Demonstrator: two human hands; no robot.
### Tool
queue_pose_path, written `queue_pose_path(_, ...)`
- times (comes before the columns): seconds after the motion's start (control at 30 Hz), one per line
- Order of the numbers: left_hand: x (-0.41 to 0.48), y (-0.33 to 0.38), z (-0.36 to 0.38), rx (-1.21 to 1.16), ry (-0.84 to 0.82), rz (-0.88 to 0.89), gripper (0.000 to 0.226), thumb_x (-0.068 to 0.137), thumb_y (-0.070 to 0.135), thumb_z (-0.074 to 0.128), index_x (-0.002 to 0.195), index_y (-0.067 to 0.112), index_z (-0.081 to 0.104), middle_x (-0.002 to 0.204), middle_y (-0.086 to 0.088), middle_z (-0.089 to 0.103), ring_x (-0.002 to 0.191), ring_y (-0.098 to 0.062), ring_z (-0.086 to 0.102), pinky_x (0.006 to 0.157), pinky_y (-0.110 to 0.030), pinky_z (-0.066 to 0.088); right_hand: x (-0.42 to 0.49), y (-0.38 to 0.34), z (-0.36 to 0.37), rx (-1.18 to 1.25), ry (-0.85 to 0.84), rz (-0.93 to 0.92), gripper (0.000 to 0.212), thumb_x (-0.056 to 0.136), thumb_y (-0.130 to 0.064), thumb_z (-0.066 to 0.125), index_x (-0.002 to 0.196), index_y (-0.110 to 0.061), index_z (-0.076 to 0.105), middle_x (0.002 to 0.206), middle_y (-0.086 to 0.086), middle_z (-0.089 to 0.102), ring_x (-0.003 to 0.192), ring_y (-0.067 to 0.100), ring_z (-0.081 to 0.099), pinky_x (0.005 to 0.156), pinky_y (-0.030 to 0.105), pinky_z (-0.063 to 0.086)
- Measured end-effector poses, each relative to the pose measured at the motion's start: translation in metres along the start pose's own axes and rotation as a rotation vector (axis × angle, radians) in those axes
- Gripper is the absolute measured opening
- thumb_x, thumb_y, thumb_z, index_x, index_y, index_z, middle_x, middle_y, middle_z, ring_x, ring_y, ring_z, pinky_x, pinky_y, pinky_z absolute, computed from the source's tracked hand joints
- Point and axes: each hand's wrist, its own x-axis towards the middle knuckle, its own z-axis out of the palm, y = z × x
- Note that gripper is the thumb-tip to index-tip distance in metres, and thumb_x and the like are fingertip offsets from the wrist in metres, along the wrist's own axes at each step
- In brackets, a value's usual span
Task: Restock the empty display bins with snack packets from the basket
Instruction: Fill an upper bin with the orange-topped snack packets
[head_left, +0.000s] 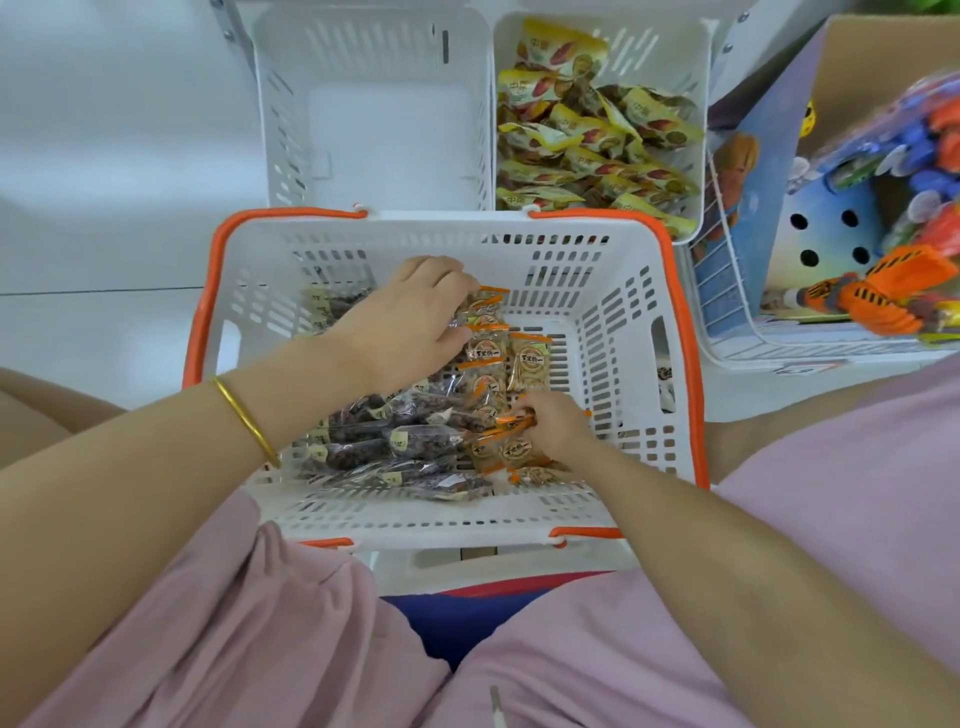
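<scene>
My left hand (410, 317) inside the white slotted plastic basket with orange handles (415, 228), fingers (448, 278) curled onto stacked orange-edged clear snack packets (488, 348), right hand (553, 423) pinching a bunch of the same, dark red-brown packets (384, 436) heaped alongside, empty white slotted display bin (374, 114) just beyond, neighbouring white bin (644, 52) full of yellow packets (587, 135).

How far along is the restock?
Done: the right bin holds yellow packets. In hand: the left hand and right hand each grip orange-edged packets inside the basket. Left: the left bin is empty; dark packets also lie in the basket.
</scene>
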Motion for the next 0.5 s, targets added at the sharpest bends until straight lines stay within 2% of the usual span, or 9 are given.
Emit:
queue_pose_path(0.07, 0.002, 0.002, 0.0, -0.031, -0.014, -0.005, 0.047, 0.095, 0.024, 0.049, 0.138, 0.009, 0.039, 0.146, -0.012, 0.033, 0.137, -0.026, 0.024, 0.111, -0.033, 0.02, -0.002, -0.008, -0.032, 0.082, -0.006, 0.038, 0.026, 0.084, -0.003, 0.064, 0.108, -0.009, 0.056, 0.106, 0.011, 0.061, 0.092, 0.026, 0.059, 0.073, 0.035, 0.048)
queue_pose_path(0.13, 0.007, 0.003, -0.005, -0.112, -0.037, -0.039, 0.05, 0.094, 0.024, 0.052, 0.139, 0.011, 0.036, 0.146, -0.01, 0.032, 0.136, -0.026, 0.027, 0.11, -0.034, 0.023, -0.011, -0.023, -0.076, 0.299, -0.03, 0.046, 0.029, 0.08, -0.001, 0.069, 0.104, -0.008, 0.053, 0.096, 0.01, 0.06, 0.083, 0.025, 0.06, 0.071, 0.038, 0.051)
queue_pose_path(0.2, 0.014, 0.006, -0.016, -0.267, -0.076, -0.113, 0.059, 0.091, 0.028, 0.058, 0.142, 0.015, 0.032, 0.147, -0.006, 0.031, 0.132, -0.025, 0.034, 0.106, -0.034, 0.03, -0.027, -0.041, -0.122, 0.497, -0.059, -0.017, 0.027, 0.076, 0.004, 0.072, 0.095, -0.006, 0.055, 0.081, 0.008, 0.059, 0.069, 0.02, 0.06, 0.063, 0.032, 0.053)
queue_pose_path(0.27, 0.019, 0.01, -0.028, -0.526, -0.146, -0.181, 0.073, 0.085, 0.03, 0.067, 0.144, 0.018, 0.026, 0.147, -0.003, 0.032, 0.13, -0.021, 0.038, 0.104, -0.032, 0.035, -0.047, -0.059, -0.16, 0.611, -0.066, -0.09, 0.026, 0.074, 0.008, 0.071, 0.095, -0.002, 0.058, 0.073, 0.006, 0.057, 0.06, 0.013, 0.056, 0.055, 0.023, 0.049)
queue_pose_path(0.37, 0.022, 0.02, -0.042, -0.803, -0.201, -0.171, 0.08, 0.078, 0.024, 0.074, 0.143, 0.019, 0.027, 0.135, 0.0, 0.047, 0.113, -0.016, 0.054, 0.097, -0.032, 0.046, -0.07, -0.081, -0.196, 0.814, -0.042, -0.135, 0.034, 0.076, 0.01, 0.069, 0.105, -0.007, 0.06, 0.078, 0.004, 0.062, 0.061, 0.009, 0.06, 0.056, 0.019, 0.05)
queue_pose_path(0.43, 0.021, 0.025, -0.048, -0.864, -0.136, -0.161, 0.067, 0.08, 0.022, 0.073, 0.135, 0.019, 0.036, 0.117, 0.002, 0.059, 0.103, -0.016, 0.06, 0.092, -0.035, 0.05, -0.08, -0.093, -0.208, 0.892, -0.021, -0.166, 0.042, 0.077, 0.012, 0.067, 0.112, -0.009, 0.058, 0.086, 0.009, 0.061, 0.066, 0.013, 0.061, 0.057, 0.021, 0.051)
queue_pose_path(0.5, 0.02, 0.025, -0.052, -0.952, -0.055, -0.201, 0.048, 0.082, 0.021, 0.071, 0.123, 0.018, 0.045, 0.112, -0.003, 0.063, 0.103, -0.021, 0.061, 0.093, -0.041, 0.05, -0.085, -0.102, -0.214, 0.911, 0.031, -0.203, 0.052, 0.076, 0.015, 0.065, 0.119, -0.014, 0.055, 0.095, 0.012, 0.058, 0.068, 0.017, 0.059, 0.058, 0.023, 0.051)
